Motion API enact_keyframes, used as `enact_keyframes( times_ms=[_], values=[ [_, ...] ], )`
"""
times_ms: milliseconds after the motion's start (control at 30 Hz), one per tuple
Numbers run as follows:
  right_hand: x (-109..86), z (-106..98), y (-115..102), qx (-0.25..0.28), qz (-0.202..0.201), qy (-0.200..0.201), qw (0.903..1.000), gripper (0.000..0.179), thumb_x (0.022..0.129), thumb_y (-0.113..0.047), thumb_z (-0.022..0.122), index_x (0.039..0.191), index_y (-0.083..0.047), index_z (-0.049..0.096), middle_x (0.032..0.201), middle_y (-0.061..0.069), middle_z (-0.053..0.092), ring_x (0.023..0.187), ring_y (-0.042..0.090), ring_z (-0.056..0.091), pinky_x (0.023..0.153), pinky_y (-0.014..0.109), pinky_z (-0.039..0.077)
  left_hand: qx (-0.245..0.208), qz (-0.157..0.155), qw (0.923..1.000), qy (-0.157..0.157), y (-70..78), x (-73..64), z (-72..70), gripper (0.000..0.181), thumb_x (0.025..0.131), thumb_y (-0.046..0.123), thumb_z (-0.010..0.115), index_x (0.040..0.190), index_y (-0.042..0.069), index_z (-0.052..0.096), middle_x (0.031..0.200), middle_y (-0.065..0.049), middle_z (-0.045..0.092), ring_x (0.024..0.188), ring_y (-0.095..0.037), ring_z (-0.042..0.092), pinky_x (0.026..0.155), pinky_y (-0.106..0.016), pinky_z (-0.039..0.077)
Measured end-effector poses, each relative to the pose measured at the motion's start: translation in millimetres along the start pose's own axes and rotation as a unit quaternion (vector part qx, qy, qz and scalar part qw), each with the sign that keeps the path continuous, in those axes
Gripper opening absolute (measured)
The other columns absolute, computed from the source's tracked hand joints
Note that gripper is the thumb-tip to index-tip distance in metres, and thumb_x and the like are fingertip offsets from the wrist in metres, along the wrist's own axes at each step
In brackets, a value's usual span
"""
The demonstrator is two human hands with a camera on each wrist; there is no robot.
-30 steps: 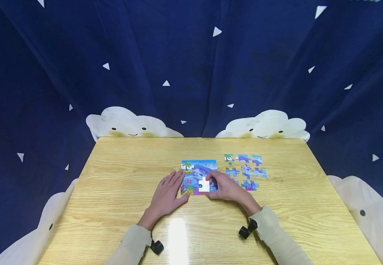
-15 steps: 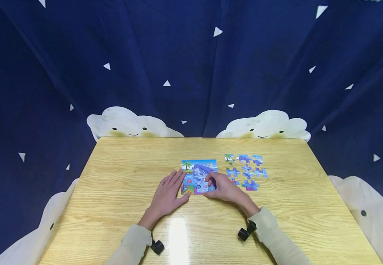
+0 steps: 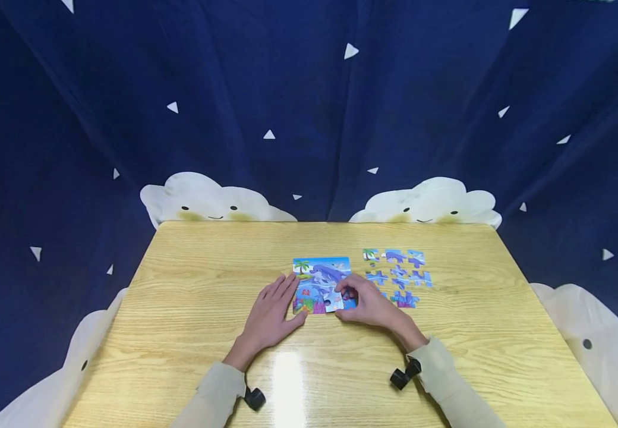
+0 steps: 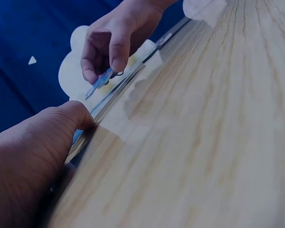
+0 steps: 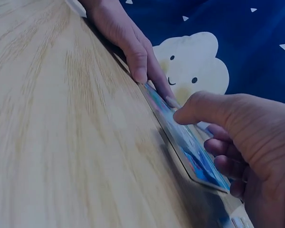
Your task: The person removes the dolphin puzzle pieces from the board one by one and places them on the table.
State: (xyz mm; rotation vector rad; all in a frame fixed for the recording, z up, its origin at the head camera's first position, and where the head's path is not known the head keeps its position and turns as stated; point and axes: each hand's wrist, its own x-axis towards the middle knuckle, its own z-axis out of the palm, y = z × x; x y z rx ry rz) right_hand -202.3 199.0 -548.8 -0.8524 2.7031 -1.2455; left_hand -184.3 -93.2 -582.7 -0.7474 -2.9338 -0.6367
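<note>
The dolphin jigsaw puzzle (image 3: 321, 270) lies on the wooden table in front of me, its picture showing a palm tree, dolphins and coral. My left hand (image 3: 270, 315) rests along its left edge, fingers extended and thumb at the lower left corner. My right hand (image 3: 369, 302) pinches a jigsaw piece (image 3: 333, 302) between thumb and fingers over the lower right part of the picture. In the left wrist view the pinched piece (image 4: 100, 81) is tilted, raised above the puzzle. The right hand covers part of the puzzle's right side.
Several loose jigsaw pieces (image 3: 399, 277) lie in rough rows right of the puzzle, the nearest partly behind the right hand. The wooden table (image 3: 191, 267) ends at a dark blue curtain (image 3: 309, 107) with white clouds and triangles.
The pinched piece looked white a second ago, then showed its picture lower left, and now sits slightly right, tilted and partly pale. The right hand shifted left, then back right; the left hand stayed.
</note>
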Motion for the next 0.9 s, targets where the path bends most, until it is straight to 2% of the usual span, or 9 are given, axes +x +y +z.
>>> enact_keyframes(
  times_ms=[200,333,633,800,900],
  values=[
    [-8.2,-8,4,-0.001,-0.017,0.018,0.9997,0.045,0.072,-0.015,0.092,0.112,-0.015,0.07,0.099,0.001,0.064,0.085,0.022,0.059,0.075,0.03,0.051,-0.005,0.001,0.9999,0.01,-1.0,-0.7,-1.2,0.084,0.1,0.063,0.048,0.166,0.014,0.029,0.173,-0.003,0.025,0.16,-0.026,0.02,0.124,-0.051,0.024],
    [-14.3,-13,8,0.008,-0.019,0.031,0.9993,0.046,0.071,-0.013,0.092,0.112,-0.016,0.07,0.096,0.005,0.064,0.081,0.023,0.056,0.071,0.03,0.049,-0.002,-0.005,1.0,0.003,-2.7,-0.8,-1.2,0.084,0.101,0.064,0.047,0.167,0.016,0.026,0.173,-0.001,0.022,0.16,-0.025,0.018,0.125,-0.051,0.022],
    [-31.8,-30,20,0.024,0.001,0.053,0.9983,0.044,0.076,-0.013,0.092,0.115,-0.019,0.071,0.097,0.004,0.064,0.08,0.025,0.055,0.068,0.033,0.048,-0.002,-0.003,0.9999,0.01,-5.2,-0.7,0.8,0.084,0.101,0.062,0.048,0.166,0.014,0.028,0.173,-0.002,0.023,0.16,-0.025,0.018,0.125,-0.05,0.023],
    [-43.1,-39,30,0.042,-0.008,0.07,0.9966,0.045,0.076,-0.006,0.092,0.116,-0.014,0.073,0.099,0.008,0.066,0.076,0.03,0.054,0.062,0.035,0.047,-0.007,-0.006,0.9999,0.01,-5.7,-1.0,1.5,0.084,0.101,0.061,0.049,0.166,0.014,0.027,0.173,-0.002,0.023,0.16,-0.025,0.018,0.125,-0.05,0.022],
    [-50.2,-44,35,0.041,-0.014,0.074,0.9963,0.044,0.078,-0.004,0.09,0.117,-0.012,0.073,0.102,0.008,0.067,0.073,0.031,0.053,0.059,0.031,0.045,-0.009,-0.008,0.9999,0.01,-5.8,-1.2,1.7,0.084,0.101,0.061,0.049,0.166,0.014,0.027,0.173,-0.002,0.023,0.16,-0.025,0.018,0.125,-0.05,0.022]
  ],
)
